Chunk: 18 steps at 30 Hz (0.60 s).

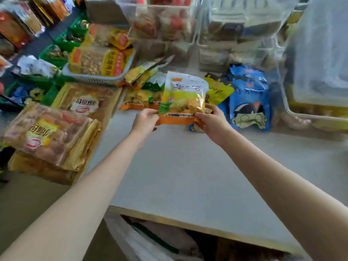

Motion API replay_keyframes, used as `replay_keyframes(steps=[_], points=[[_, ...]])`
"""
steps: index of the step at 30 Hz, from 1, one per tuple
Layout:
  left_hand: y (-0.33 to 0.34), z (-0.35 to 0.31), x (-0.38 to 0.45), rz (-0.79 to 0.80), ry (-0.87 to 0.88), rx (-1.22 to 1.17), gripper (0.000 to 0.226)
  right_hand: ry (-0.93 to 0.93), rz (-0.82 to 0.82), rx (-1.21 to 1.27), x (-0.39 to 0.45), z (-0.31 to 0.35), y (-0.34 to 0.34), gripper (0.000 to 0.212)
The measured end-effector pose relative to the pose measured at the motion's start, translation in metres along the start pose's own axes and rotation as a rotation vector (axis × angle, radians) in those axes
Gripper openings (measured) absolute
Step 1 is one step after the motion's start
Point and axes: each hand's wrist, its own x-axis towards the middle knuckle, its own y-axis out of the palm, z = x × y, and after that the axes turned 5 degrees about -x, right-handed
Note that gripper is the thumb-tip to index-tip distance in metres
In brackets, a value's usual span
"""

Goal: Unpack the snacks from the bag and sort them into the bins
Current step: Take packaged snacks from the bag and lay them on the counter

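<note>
A yellow and white snack packet [183,95] with an orange bottom strip is held upright above the grey table [188,166], in the middle of the view. My left hand [144,122] pinches its lower left corner and my right hand [211,119] grips its lower right corner. Behind it lie more packets of the same yellow kind [140,98]. A blue packet [248,102] lies to the right of it, and a yellow one [218,91] between them. Clear plastic bins [169,21] stand at the back.
A grey basket [98,78] with peanut packets stands at the back left. Large golden bread packets [52,136] lie stacked on the left. A big clear bin [318,72] fills the right side. A white bag [150,240] sits below the table's front edge.
</note>
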Motion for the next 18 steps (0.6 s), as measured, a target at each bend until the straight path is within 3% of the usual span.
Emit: replay_keyframes(steps=[5,7,9,11,14,18], points=[[-0.031,0.007,0.083,-0.041,0.128,0.385,0.036,-0.003,0.001,0.113,0.099,0.007,0.076,0.061],[-0.034,0.011,0.104,-0.048,0.18,0.511,0.042,-0.061,0.001,-0.2,0.13,0.003,0.094,0.07],[-0.034,0.018,0.117,-0.041,0.155,0.61,0.048,-0.207,-0.078,-0.775,0.149,-0.007,0.1,0.08],[-0.033,0.027,0.125,-0.007,0.059,0.629,0.054,-0.358,0.01,-1.1,0.157,-0.018,0.102,0.079],[-0.03,0.041,0.129,0.088,-0.025,0.577,0.062,-0.464,0.204,-1.36,0.168,-0.031,0.102,0.068],[-0.028,0.045,0.133,0.175,-0.015,0.567,0.069,-0.504,0.196,-1.47,0.186,-0.015,0.105,0.069]])
